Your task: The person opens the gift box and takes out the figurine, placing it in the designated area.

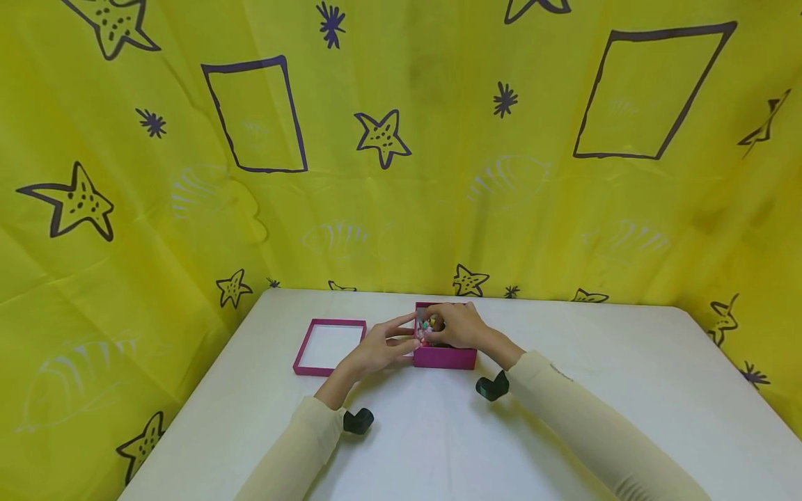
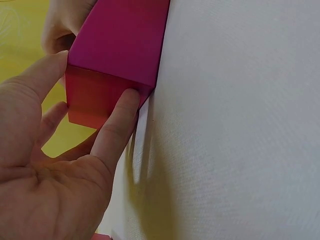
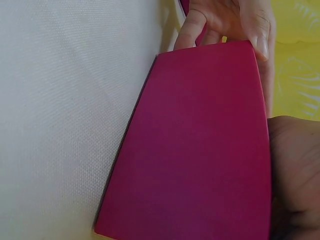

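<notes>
A magenta box (image 1: 445, 358) stands uncovered on the table, with small colourful pieces (image 1: 423, 335) inside, too small to identify. My left hand (image 1: 376, 350) is at its left side; in the left wrist view, spread fingers of that hand (image 2: 65, 180) touch the box's end wall (image 2: 90, 92). Over the rim from the right comes my right hand (image 1: 462, 325), its bent fingers down among the pieces. The box's long front wall (image 3: 195, 145) covers those fingertips in the right wrist view, so whether they pinch anything is hidden.
Left of the box lies a shallow magenta lid (image 1: 313, 371), its white inside facing up. The white table (image 1: 601, 390) reaches back to a yellow curtain (image 1: 426, 209) with star and fish drawings. Dark wrist devices (image 1: 358, 422) show below both hands.
</notes>
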A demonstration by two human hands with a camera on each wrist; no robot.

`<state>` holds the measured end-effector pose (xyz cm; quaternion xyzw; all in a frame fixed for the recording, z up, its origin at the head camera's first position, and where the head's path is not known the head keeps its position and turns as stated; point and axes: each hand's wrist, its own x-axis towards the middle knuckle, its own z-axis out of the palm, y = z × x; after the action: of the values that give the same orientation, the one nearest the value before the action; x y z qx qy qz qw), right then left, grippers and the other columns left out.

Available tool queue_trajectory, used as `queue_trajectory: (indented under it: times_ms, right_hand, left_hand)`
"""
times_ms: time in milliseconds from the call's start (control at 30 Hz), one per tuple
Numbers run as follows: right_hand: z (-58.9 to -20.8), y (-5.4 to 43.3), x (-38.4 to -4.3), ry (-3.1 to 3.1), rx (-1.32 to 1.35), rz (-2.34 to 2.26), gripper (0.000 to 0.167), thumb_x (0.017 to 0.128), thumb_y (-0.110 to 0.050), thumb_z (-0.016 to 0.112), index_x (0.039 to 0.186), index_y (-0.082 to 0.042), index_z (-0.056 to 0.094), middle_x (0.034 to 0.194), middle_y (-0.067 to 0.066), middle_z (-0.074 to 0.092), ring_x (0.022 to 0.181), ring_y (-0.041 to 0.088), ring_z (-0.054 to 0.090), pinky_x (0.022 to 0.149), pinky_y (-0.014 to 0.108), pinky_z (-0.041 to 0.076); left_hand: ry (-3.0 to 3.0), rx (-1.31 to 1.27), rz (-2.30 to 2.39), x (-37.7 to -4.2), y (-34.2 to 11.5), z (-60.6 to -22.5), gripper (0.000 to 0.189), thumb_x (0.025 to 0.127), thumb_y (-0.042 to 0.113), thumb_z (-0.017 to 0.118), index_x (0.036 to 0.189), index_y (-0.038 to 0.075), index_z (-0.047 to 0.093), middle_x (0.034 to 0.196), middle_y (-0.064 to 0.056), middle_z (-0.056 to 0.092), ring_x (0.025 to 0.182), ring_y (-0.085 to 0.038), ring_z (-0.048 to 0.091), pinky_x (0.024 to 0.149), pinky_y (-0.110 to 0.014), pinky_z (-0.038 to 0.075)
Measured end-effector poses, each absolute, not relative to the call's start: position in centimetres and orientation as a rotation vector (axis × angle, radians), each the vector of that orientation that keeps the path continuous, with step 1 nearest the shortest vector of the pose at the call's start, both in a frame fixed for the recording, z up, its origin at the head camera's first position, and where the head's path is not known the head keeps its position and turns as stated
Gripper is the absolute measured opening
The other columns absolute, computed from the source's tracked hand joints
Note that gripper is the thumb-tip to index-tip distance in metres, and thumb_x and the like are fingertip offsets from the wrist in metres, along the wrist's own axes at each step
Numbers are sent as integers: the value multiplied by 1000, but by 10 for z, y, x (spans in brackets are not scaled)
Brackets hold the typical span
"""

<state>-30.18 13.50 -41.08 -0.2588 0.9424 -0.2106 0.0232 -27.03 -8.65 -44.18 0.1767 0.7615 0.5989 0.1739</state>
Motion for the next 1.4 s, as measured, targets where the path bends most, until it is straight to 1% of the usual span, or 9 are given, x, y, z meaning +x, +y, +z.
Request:
queue_trajectory:
  times_ms: [167, 267, 367, 433, 567, 667, 733, 1000, 1400]
  right_hand:
    - [-414, 138, -301, 2924, -818, -728, 35, 90, -27, 81, 121, -13, 73, 88, -4, 74, 86, 18, 65, 86, 51, 42]
    - [-414, 140, -300, 2926, -829, -780, 35, 89, -24, 82, 121, -12, 72, 89, -2, 75, 87, 19, 66, 90, 55, 43]
    - [-412, 141, -299, 2940, -858, -819, 35, 88, -20, 83, 120, -11, 72, 89, -1, 75, 87, 19, 67, 90, 56, 46]
    - [-410, 142, -298, 2939, -866, -848, 35, 88, -19, 83, 120, -10, 72, 89, 0, 75, 87, 20, 66, 86, 51, 48]
    - [-407, 145, -297, 2923, -852, -917, 35, 88, -19, 83, 120, -9, 72, 93, 3, 74, 92, 28, 67, 79, 42, 52]
    - [-404, 148, -297, 2901, -834, -973, 35, 88, -19, 83, 120, -8, 72, 95, 5, 74, 95, 33, 68, 76, 38, 56]
    - [-402, 150, -297, 2885, -831, -1006, 36, 88, -18, 83, 121, -7, 71, 96, 6, 73, 94, 32, 67, 72, 35, 58]
    - [-392, 161, -290, 2804, -805, -1134, 38, 90, -12, 80, 126, -8, 69, 97, 5, 71, 85, 20, 65, 65, 28, 56]
    - [-384, 173, -282, 2800, -833, -1158, 37, 91, -14, 80, 126, -9, 68, 96, 5, 71, 74, 19, 57, 57, 30, 51]
  left_hand:
    - [2149, 495, 1702, -270, -86, -442, 65, 100, 22, 70, 159, 22, 42, 146, -18, 55, 127, -31, 61, 100, -40, 55]
    - [2155, 494, 1695, -269, -86, -443, 66, 100, 22, 70, 159, 23, 42, 146, -17, 56, 128, -32, 61, 101, -40, 54]
    - [2163, 493, 1690, -269, -86, -443, 66, 100, 23, 70, 159, 24, 42, 145, -17, 56, 128, -33, 60, 102, -41, 54]
    - [2169, 493, 1687, -269, -86, -443, 65, 100, 24, 70, 159, 24, 42, 145, -16, 56, 128, -33, 60, 102, -41, 54]
    - [2182, 490, 1675, -270, -86, -444, 66, 100, 26, 71, 159, 25, 42, 145, -16, 57, 128, -33, 61, 101, -41, 54]
    - [2188, 488, 1670, -270, -86, -444, 66, 99, 27, 71, 159, 26, 42, 146, -16, 57, 128, -34, 60, 101, -41, 54]
    - [2188, 486, 1671, -270, -86, -444, 66, 99, 27, 71, 159, 26, 42, 146, -16, 56, 129, -34, 60, 101, -41, 54]
    - [2196, 470, 1662, -270, -87, -444, 67, 99, 27, 71, 159, 24, 41, 147, -16, 55, 130, -34, 58, 101, -41, 55]
    - [2188, 480, 1672, -271, -86, -443, 68, 99, 26, 72, 159, 22, 41, 147, -16, 55, 128, -34, 60, 101, -41, 55]
